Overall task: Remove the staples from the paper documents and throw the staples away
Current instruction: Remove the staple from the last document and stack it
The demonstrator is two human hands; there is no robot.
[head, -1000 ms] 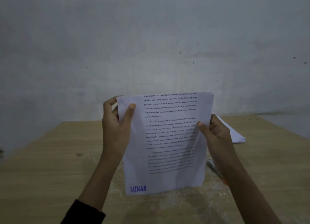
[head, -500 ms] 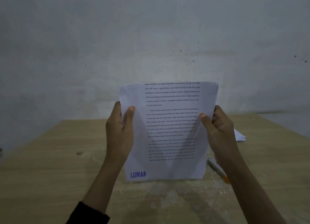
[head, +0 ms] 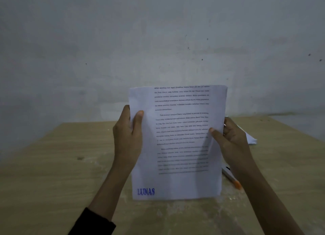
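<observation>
1. Two hands hold one paper document [head: 177, 146] upright above the wooden table [head: 52, 182], printed side toward the camera. Its lower edge is close over the tabletop; I cannot tell whether it touches.
2. Left hand [head: 127, 138]: grips the document's left edge, thumb pressed flat on the front, fingers curled round behind the sheet.
3. Right hand [head: 230, 139]: pinches the right edge, thumb on the front over the printed lines, fingers curled behind.
4. Document: white, several paragraphs of small black text, too blurred to read. A blue stamp reading "LUNAS" sits at the lower left corner. The page bows slightly between the two grips.
5. Pen [head: 230, 177]: white barrel, orange end, lying on the table to the right, partly hidden by the right forearm.
6. Paper stack [head: 250, 138]: white sheets flat on the table, far right, behind the right hand.
7. Dark sleeve [head: 93, 224] on the left forearm. Grey wall [head: 158, 41] beyond the table's far edge.
</observation>
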